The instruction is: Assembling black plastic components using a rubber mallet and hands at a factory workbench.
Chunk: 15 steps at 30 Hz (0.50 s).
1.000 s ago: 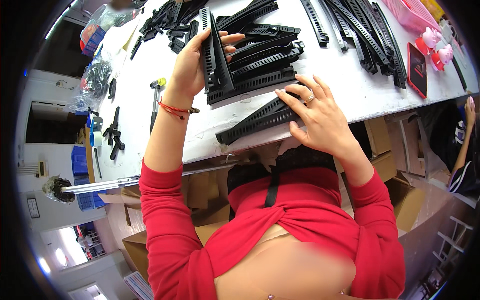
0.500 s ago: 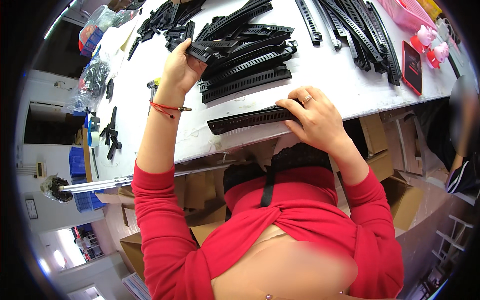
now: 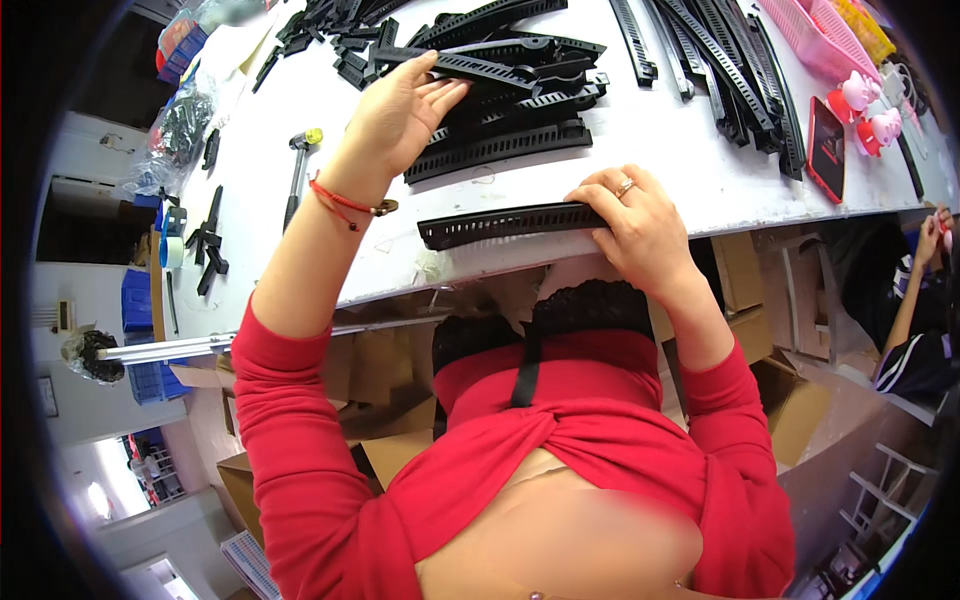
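Note:
My right hand (image 3: 640, 225) is closed on the right end of a slotted black plastic strip (image 3: 500, 226), which lies lengthwise near the table's front edge. Over the pile of black slotted strips (image 3: 500, 150), my left hand (image 3: 405, 115) is turned palm up with its fingers spread. Its thumb overlaps one strip (image 3: 470, 68) that lies slantwise on top of the pile; whether they touch, I cannot tell. A red cord bracelet circles the left wrist.
Small black parts (image 3: 335, 30) lie heaped behind the pile. On the right are more strips (image 3: 725, 70), a phone (image 3: 826, 150), pink figurines (image 3: 860, 92) and a pink basket (image 3: 815, 35). A yellow-tipped hammer (image 3: 298, 170) lies left. Another person's arm (image 3: 905, 300) shows far right.
The left hand's fingers have opened, and the strip it held now lies across the pile. The right hand still grips its strip, shifted slightly right. The view has moved a little.

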### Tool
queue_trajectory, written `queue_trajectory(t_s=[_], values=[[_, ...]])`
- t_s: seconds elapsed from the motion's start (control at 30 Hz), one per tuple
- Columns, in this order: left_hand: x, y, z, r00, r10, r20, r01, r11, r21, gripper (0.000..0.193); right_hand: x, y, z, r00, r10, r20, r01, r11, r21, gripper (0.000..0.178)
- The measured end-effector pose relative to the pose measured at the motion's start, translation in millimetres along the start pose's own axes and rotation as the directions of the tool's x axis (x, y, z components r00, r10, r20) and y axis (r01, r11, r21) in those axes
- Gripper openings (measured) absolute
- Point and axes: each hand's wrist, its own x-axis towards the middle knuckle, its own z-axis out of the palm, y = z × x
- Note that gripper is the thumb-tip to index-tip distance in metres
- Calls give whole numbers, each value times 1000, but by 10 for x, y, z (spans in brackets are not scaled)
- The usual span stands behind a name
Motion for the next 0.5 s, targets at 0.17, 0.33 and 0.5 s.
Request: queue_trajectory(t_s=[0.17, 0.33, 0.5], values=[[-435, 125, 78, 998, 38, -59, -34, 996, 79, 54, 11, 28, -5, 999, -4, -44, 4, 1000, 9, 37], [-712, 80, -176, 968, 243, 64, -251, 920, 299, 48, 83, 98, -36, 997, 31, -65, -19, 986, 167, 39], [-947, -273, -465, 898, 435, 66, -398, 736, 547, 36, 273, 145, -171, 983, 147, 105, -175, 926, 334, 26]])
